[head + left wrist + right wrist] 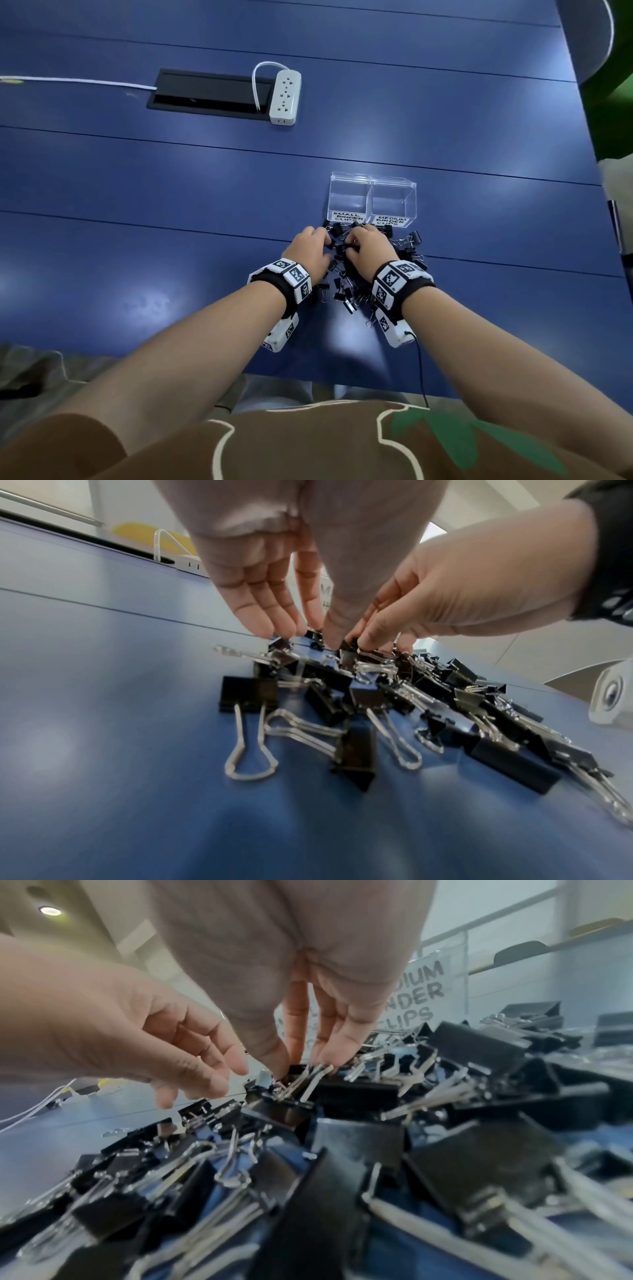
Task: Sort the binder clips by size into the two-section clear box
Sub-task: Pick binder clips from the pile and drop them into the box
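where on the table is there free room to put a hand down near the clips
Bare blue table lies left of the left hand, and between the clear box and the power strip. It is crowded around the binder clips, under both hands and against the box front.

Clip pile (356,274) before box (371,198), on table (171,240).

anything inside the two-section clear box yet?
Nothing visible: both sections of the clear box look empty in the head view, with the binder clips piled on the table in front. The section labels cover the lowest front strip, so that part is unseen.
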`<state>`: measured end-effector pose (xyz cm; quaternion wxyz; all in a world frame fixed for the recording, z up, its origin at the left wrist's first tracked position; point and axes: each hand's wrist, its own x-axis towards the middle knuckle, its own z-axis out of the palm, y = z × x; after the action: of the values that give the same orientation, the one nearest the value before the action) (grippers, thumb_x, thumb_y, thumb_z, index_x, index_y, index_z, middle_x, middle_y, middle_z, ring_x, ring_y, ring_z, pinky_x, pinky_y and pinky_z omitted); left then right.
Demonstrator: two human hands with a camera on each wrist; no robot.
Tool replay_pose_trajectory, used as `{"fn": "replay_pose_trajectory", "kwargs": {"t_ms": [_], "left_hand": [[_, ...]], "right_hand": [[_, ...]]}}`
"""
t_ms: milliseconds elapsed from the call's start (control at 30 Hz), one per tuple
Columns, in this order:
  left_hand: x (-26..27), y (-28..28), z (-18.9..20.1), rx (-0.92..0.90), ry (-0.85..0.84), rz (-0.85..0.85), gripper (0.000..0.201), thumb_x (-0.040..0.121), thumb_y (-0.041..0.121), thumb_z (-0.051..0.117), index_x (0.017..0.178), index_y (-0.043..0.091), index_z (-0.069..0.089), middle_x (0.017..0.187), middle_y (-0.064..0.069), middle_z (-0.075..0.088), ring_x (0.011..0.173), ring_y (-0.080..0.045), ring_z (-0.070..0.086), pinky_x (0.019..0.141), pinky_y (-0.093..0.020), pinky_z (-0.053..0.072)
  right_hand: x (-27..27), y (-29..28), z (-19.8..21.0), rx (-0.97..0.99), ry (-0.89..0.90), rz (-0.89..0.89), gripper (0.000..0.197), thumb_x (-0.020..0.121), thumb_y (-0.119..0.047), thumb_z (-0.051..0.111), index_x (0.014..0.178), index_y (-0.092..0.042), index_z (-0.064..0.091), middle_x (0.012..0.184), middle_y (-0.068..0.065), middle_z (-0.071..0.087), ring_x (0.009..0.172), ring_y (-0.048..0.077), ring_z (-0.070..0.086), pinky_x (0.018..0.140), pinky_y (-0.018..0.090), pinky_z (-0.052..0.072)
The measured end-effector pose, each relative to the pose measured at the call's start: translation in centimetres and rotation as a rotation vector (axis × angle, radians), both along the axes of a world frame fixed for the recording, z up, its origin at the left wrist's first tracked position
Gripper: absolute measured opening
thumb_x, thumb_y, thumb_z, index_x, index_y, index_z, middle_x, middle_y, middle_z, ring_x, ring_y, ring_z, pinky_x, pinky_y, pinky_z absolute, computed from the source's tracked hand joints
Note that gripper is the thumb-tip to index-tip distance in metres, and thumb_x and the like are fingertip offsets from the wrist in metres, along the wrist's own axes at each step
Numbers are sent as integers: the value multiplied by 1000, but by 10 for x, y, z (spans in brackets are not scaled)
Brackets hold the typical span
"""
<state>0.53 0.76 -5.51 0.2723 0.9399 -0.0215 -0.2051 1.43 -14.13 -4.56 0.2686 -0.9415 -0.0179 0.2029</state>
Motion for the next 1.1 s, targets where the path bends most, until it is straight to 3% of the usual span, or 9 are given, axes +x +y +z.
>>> {"fn": "replay_pose_trajectory", "kwargs": {"t_ms": [200,267,333,433,567,733,933,1033,1100], "left_hand": [[7,-10,1,-9,-75,-33,30,87,22,62,116,17,56,115,-8,49,113,-26,47,95,-43,47],[9,-13,1,15,-54,-60,31,88,25,62,118,17,57,116,-8,47,114,-25,46,95,-42,47],[10,-15,1,44,-25,-85,28,89,28,62,115,17,59,115,-7,47,112,-25,46,92,-42,49],[10,-17,-2,79,-13,-97,25,89,31,61,107,13,59,113,-7,46,107,-24,47,86,-43,51],[10,-18,-5,64,-37,-96,15,90,25,61,95,11,57,109,-8,46,104,-26,48,85,-43,50],[18,-16,15,-126,-50,61,11,89,23,62,90,13,59,91,-1,57,85,-21,57,79,-35,50],[58,-19,47,-193,-144,149,10,87,21,64,95,14,61,89,0,61,83,-18,58,77,-29,48],[76,-21,53,-157,-145,116,15,88,20,62,100,10,61,96,-7,65,86,-23,59,74,-28,45],[78,-20,52,-146,-123,86,18,88,21,61,104,11,60,101,-8,65,89,-24,60,74,-28,44]], "right_hand": [[-5,-15,5,178,11,-202,10,89,-19,53,94,-17,62,85,-1,64,71,16,57,67,28,51],[-8,-24,9,250,12,-285,14,92,-20,50,95,-19,63,80,-2,63,57,10,50,53,23,44],[-8,-32,13,328,17,-364,19,95,-17,45,94,-20,63,71,-1,59,51,11,44,46,24,41],[-2,-38,23,430,14,-462,22,95,-14,44,89,-20,64,68,-1,59,56,13,51,60,36,51],[21,-34,39,429,-57,-428,19,96,-13,46,102,-12,64,72,-1,61,60,11,55,64,28,54],[50,-18,42,362,-142,-336,17,90,-13,48,95,-19,63,84,-4,66,76,16,62,82,36,55],[36,-15,41,269,-177,-263,17,91,-16,50,100,-17,64,95,0,64,77,13,57,75,26,51],[12,-12,29,206,-108,-235,15,91,-15,51,95,-16,66,88,-1,65,71,11,57,70,21,49],[-1,-8,18,123,-39,-172,16,91,-14,51,97,-15,66,91,-2,63,74,10,56,73,22,48]]}}
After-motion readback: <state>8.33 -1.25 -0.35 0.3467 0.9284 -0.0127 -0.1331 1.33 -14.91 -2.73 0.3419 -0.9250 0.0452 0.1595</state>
